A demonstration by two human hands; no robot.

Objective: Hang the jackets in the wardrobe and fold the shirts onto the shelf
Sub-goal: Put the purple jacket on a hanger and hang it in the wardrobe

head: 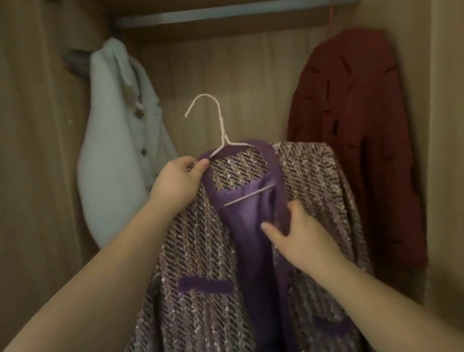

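You are holding the jacket [206,310], a purple tweed one with a purple lining, up in front of the open wardrobe [16,143]. It is sitting on a white wire hanger [222,124] and hanging open down the middle. The hanger's cross-bar is showing against the lining just under the collar. The hook is standing free above the collar, well below the rail [234,10] and not touching it.

Your left hand [177,182] is gripping the jacket's left shoulder, fingers curled over the cloth and thumb pressing beside the collar, right where the hanger's arm is going in. Your right hand [299,234] is pinching the other front edge lower down, with the thumb lying on the lining and the fingers wrapping over the tweed side.

Behind the jacket, a white coat [116,149] with dark buttons is hanging at the left of the wardrobe. A red jacket [358,119] is hanging at the right, close to the side wall. The tweed jacket is filling the gap between them, in front of both.
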